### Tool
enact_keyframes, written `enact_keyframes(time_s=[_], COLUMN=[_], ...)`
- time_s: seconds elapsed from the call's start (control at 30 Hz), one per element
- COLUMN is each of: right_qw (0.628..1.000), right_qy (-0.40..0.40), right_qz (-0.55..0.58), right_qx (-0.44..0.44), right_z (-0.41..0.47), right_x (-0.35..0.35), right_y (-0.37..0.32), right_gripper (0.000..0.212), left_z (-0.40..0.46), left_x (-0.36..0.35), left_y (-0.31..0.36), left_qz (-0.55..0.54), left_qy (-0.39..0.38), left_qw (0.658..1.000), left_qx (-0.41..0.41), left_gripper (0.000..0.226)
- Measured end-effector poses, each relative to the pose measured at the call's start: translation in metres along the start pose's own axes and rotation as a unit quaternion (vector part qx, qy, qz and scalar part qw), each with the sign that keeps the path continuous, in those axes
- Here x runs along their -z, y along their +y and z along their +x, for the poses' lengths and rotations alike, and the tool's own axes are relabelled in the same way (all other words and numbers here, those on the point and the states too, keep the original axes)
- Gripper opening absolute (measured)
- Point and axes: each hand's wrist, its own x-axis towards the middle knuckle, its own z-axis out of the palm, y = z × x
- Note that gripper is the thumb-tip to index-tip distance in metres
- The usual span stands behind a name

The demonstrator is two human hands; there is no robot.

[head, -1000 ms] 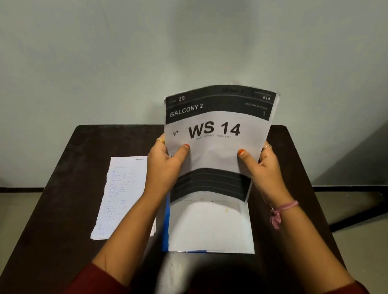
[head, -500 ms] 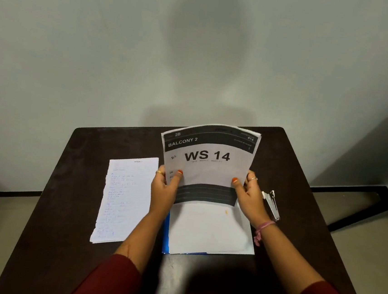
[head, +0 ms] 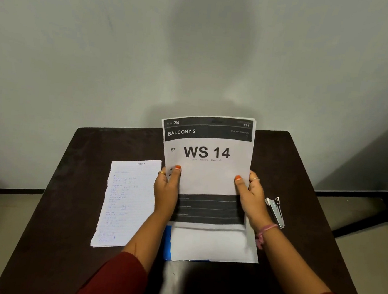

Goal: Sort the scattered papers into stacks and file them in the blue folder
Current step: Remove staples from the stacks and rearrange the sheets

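Two hands are holding one printed sheet (head: 206, 171) upright over a dark brown table (head: 71, 182). The sheet is showing "WS 14" in large black letters, a dark header band reading "2B", "BALCONY 2" and "#14", a small handwritten mark beside the big letters, and a dark ruled band near its lower edge; the finer print is too small to read. The left hand (head: 166, 191) is pinching the sheet's left edge, thumb lying on the front face, a ring showing on one finger. The right hand (head: 250, 199) is pinching the right edge the same way, also ringed, with a pink band at the wrist. Below the sheet, a stack of white papers (head: 214, 246) is lying on the blue folder (head: 167, 242), whose blue is showing only along the left and near edges. A handwritten lined page (head: 127, 202) in blue ink is lying flat just left of the left hand, its script illegible. A metal stapler (head: 276, 211) is lying on the table just right of the right wrist.
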Motion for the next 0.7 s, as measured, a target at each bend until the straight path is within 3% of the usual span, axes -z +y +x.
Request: enact_keyframes(time_s=[0.1,0.27,0.47,0.63,0.7], right_qw=[0.998,0.988,0.99,0.983,0.979], right_qy=[-0.032,-0.053,-0.019,-0.074,-0.084], right_qz=[0.011,-0.035,-0.054,-0.055,-0.06], right_qx=[-0.048,-0.138,-0.132,-0.161,-0.176], right_z=[0.005,-0.002,0.012,0.034,0.034], right_x=[0.021,0.048,0.053,0.055,0.054], right_y=[0.0,0.021,0.028,0.035,0.043], right_gripper=[0.022,0.034,0.042,0.029,0.027], left_z=[-0.004,-0.028,-0.059,-0.059,-0.05], left_x=[0.005,0.008,0.004,0.006,0.008], left_y=[-0.01,-0.046,-0.072,-0.078,-0.079], left_qz=[0.028,0.093,0.142,0.149,0.131], left_qy=[-0.02,-0.05,-0.095,-0.117,-0.12], left_qw=[0.999,0.987,0.969,0.953,0.952], left_qx=[0.04,0.122,0.179,0.236,0.249], left_gripper=[0.03,0.014,0.033,0.018,0.023])
